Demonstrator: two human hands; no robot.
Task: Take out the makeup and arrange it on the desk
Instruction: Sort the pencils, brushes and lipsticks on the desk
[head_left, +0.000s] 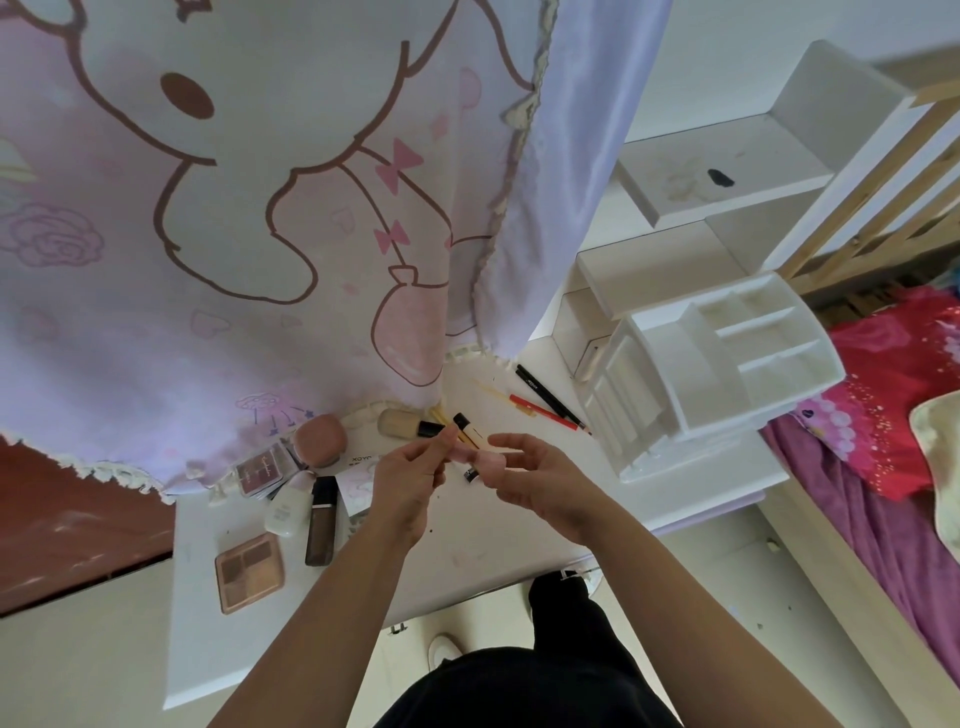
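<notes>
Head view: my left hand (410, 470) and right hand (540, 480) pinch the pink tube (475, 454) in curled fingers (435, 457) just above the tabletop (467, 540); I'd lay it flat beside the pencils (543, 409).

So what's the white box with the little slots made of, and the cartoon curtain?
The white organizer looks like hard plastic: thin, smooth, evenly moulded walls. The curtain looks like soft printed cloth: it hangs in folds, with a frilly edge.
</notes>
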